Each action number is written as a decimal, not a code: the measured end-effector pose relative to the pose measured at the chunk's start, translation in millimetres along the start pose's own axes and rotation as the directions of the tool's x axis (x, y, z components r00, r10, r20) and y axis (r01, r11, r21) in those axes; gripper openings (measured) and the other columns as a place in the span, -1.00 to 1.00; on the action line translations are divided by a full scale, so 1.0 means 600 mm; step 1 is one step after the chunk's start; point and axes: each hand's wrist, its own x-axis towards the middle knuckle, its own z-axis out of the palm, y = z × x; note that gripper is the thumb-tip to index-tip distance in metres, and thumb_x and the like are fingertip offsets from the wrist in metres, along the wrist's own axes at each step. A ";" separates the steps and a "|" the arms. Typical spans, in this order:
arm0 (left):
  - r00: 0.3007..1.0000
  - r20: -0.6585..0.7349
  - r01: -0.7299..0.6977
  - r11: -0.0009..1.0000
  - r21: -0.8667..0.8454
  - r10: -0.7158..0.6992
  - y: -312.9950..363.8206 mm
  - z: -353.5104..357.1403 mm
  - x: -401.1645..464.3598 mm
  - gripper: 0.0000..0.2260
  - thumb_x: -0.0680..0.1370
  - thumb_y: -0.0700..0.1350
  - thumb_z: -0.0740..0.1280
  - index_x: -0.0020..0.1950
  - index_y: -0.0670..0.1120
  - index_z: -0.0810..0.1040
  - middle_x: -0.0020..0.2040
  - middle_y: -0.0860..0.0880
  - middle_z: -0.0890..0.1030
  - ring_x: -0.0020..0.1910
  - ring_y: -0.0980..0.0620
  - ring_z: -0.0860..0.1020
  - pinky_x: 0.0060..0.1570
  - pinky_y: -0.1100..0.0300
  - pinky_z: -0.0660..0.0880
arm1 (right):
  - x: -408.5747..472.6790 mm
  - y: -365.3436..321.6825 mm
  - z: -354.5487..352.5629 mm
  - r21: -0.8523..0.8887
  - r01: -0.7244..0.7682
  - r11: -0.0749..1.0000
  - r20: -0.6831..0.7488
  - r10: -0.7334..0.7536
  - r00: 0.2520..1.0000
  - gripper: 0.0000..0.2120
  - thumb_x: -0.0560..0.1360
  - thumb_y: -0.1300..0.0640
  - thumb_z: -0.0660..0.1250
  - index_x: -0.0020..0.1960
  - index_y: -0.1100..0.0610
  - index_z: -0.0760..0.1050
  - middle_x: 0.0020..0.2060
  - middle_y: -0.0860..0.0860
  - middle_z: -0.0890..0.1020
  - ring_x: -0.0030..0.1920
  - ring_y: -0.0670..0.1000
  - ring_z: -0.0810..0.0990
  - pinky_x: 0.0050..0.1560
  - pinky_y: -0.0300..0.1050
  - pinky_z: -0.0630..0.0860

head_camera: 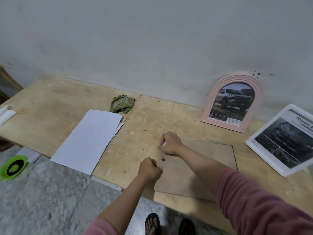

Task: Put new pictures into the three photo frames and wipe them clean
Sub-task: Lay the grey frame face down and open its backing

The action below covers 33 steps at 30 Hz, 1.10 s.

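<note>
Brown fibreboard frame backing (194, 168) lies face-down on the plywood surface (50, 106). Left hand (149, 169) and right hand (170, 143) both pinch at its left edge, probably working tabs, so go gently and evenly. Further back: white paper sheets (89, 139), green cloth (122, 103), pink arched frame (232, 102) already filled.

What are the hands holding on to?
Both hands, left and right, pinch the left edge of the brown backing board lying flat on the table.
</note>
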 end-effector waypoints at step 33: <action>0.984 0.055 0.174 0.971 -0.163 -0.167 0.019 -0.035 0.058 -0.86 0.05 -0.25 0.27 -0.57 -0.16 0.30 -0.52 -0.12 0.35 -0.44 -0.05 0.30 -0.45 0.28 0.24 | -0.269 0.221 -0.032 0.252 -0.693 0.675 -0.420 0.722 0.550 -0.73 0.45 0.17 0.23 0.11 0.24 0.47 0.18 0.12 0.35 0.18 0.15 0.32 0.10 -0.02 0.41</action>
